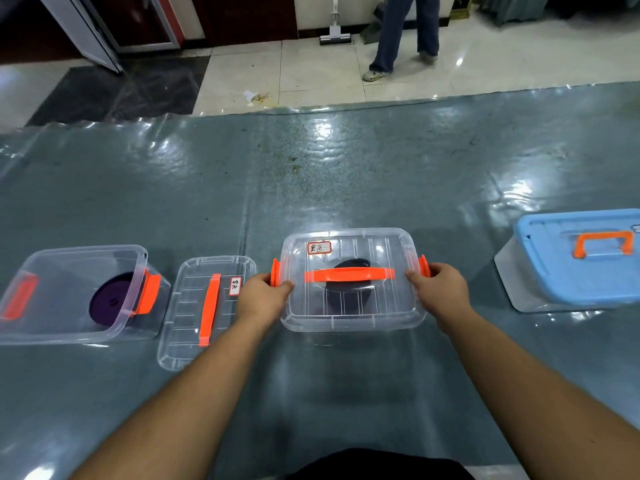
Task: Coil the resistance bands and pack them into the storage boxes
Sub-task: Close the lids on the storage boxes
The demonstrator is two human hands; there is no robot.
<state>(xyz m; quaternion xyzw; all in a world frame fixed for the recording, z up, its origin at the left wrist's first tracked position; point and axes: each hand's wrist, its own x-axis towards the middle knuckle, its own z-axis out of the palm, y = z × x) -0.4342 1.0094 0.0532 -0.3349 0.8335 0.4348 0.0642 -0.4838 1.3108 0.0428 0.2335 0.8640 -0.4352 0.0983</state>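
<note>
A clear storage box (353, 317) with a clear lid and an orange handle stands in the middle of the table; a coiled black band (349, 299) shows through it. My left hand (265, 294) grips its left orange latch (274, 277). At the opposite end, the right orange latch (424, 265) is held by my right hand (438, 289). To the left an open clear box (114, 327) holds a coiled purple band (109, 303). Its loose lid (187, 334) lies flat between the two boxes.
A box with a blue lid (554, 271) and orange handle stands at the right. The table (346, 168) is covered in glossy clear plastic. Beyond its far edge a person (401, 32) stands on the tiled floor near a mop (335, 26).
</note>
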